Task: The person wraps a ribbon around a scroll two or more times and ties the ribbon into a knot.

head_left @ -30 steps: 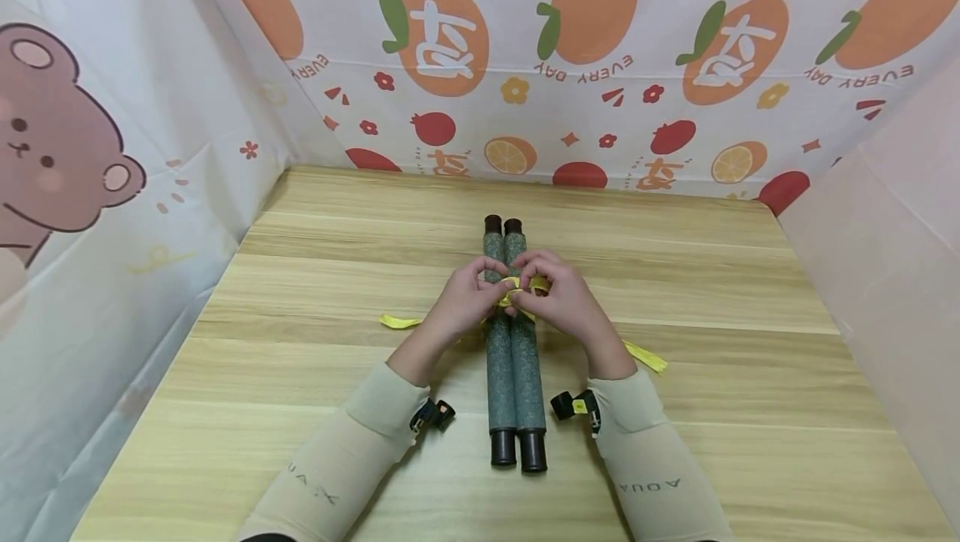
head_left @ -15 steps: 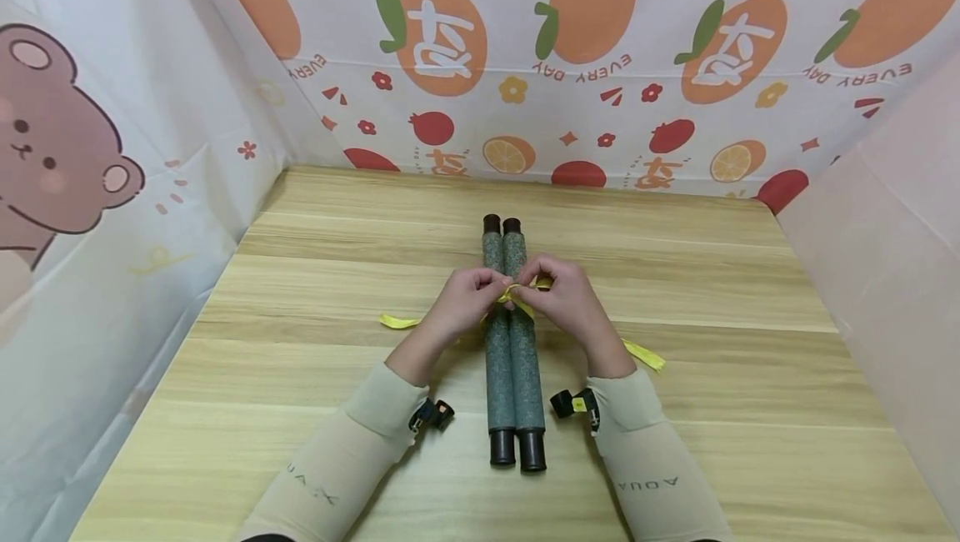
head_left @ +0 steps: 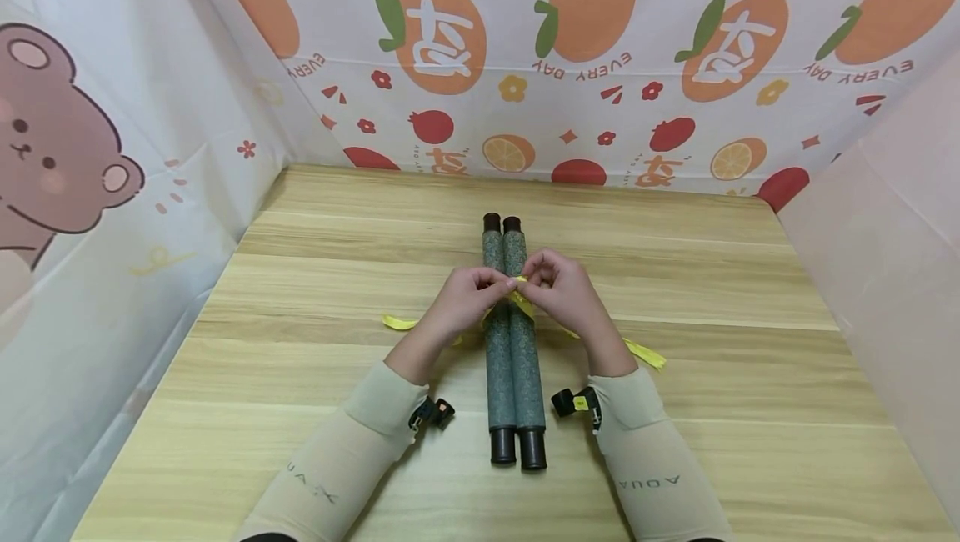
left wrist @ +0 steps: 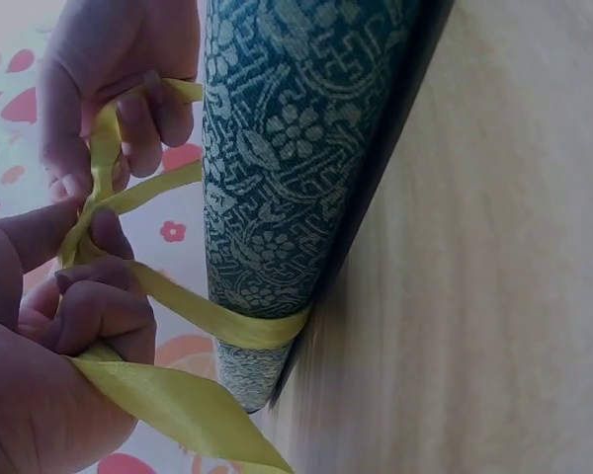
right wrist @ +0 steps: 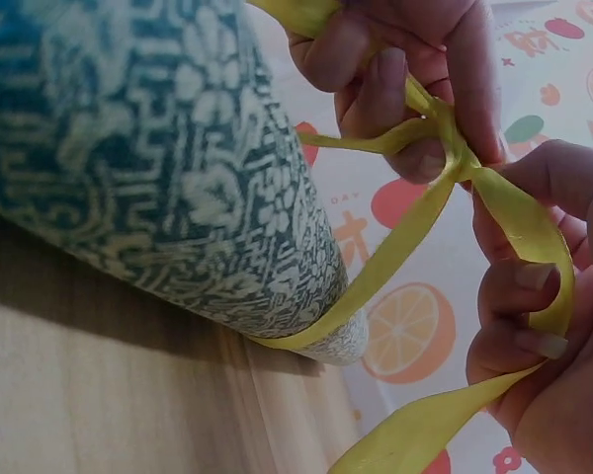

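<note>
Right hand [head_left: 566,288] and ribbon [right wrist: 522,212] shifted; scrolls [head_left: 502,371] lie well inside table's [head_left: 750,342] side edges.

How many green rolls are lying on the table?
2. The left green roll and right green roll lie side by side on the wooden table. The left hand and right hand partly cover their middles, but no third roll shows.
</note>
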### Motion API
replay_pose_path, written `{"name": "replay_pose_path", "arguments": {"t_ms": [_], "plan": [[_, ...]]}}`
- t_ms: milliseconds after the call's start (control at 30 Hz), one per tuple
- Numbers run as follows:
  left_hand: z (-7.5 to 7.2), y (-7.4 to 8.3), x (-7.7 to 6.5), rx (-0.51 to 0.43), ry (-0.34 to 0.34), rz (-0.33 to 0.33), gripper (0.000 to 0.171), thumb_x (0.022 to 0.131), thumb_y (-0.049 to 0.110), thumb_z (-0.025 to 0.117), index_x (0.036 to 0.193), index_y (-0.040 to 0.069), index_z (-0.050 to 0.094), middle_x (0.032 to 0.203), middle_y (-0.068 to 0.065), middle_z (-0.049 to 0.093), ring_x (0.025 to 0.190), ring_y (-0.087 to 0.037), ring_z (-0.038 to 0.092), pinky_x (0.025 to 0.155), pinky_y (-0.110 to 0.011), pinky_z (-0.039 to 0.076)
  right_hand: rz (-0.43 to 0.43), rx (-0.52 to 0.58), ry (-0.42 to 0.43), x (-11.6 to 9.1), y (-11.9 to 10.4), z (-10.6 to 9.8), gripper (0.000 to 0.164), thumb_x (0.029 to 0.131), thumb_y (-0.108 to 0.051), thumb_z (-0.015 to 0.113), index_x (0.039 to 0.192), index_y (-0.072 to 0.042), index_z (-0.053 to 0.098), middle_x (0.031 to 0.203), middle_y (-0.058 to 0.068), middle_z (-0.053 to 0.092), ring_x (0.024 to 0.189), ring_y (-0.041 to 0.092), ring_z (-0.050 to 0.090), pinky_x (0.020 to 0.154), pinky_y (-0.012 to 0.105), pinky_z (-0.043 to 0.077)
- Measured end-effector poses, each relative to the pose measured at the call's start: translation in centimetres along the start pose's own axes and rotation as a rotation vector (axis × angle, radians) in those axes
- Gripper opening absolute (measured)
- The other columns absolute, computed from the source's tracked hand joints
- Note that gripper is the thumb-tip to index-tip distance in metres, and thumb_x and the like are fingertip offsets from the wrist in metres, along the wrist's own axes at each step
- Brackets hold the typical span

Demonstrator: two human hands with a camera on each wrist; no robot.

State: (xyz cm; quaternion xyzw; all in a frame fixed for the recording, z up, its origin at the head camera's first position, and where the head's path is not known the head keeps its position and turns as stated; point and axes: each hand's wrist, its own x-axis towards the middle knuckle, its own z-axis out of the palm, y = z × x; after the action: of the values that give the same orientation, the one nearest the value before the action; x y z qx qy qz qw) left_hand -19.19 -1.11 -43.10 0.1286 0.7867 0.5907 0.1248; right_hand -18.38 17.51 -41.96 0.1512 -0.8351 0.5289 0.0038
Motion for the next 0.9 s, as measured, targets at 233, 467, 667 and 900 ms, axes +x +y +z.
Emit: {"name": "replay_pose_path", "arguments": {"t_ms": [233,467,667,900], "plan": [[0.2,0.1,0.0,-0.030,0.057,-0.021,0.028,0.089,0.034,0.064,0.089,0.007,0.073,0.084,-0.006,0.065,0.073,-0.016,0.050,0.058,-0.027,0.041,0.038,0.040,-0.024,0.1,0.2,-0.1,0.010,0.080,-0.003,0.059,0.087,-0.011,0.056,0.060,0.007,0.056,0.047,0.014,0.039,0.044,0.025,0.032],[0.1,0.5,-0.1,-0.099,0.059,-0.047,0.028,0.087,0.029,0.066,0.090,0.002,0.072,0.070,-0.003,0.056,0.064,-0.014,0.046,0.053,-0.024,0.039,-0.098,-0.029,-0.072,-0.1,-0.1,-0.3,0.012,0.075,0.001,0.060,0.083,-0.007,0.056,0.066,0.007,0.053,0.056,0.017,0.045,0.047,0.027,0.037],[0.3,0.0,0.2,-0.167,0.070,-0.080,0.027,0.085,0.027,0.069,0.095,0.002,0.071,0.080,-0.003,0.069,0.065,-0.010,0.052,0.055,-0.022,0.043,-0.107,-0.051,-0.081,-0.7,-2.3,-0.6,0.010,0.074,0.007,0.059,0.080,-0.001,0.060,0.071,0.010,0.054,0.062,0.021,0.045,0.053,0.026,0.036],[0.4,0.0,0.2,-0.264,0.105,-0.104,0.023,0.082,0.023,0.072,0.095,0.004,0.069,0.069,0.007,0.067,0.056,-0.007,0.048,0.047,-0.020,0.038,-0.035,-0.135,-0.076,-0.1,0.0,-0.3,0.014,0.077,-0.003,0.062,0.085,-0.013,0.068,0.076,0.005,0.061,0.066,0.017,0.049,0.055,0.030,0.041]]}}
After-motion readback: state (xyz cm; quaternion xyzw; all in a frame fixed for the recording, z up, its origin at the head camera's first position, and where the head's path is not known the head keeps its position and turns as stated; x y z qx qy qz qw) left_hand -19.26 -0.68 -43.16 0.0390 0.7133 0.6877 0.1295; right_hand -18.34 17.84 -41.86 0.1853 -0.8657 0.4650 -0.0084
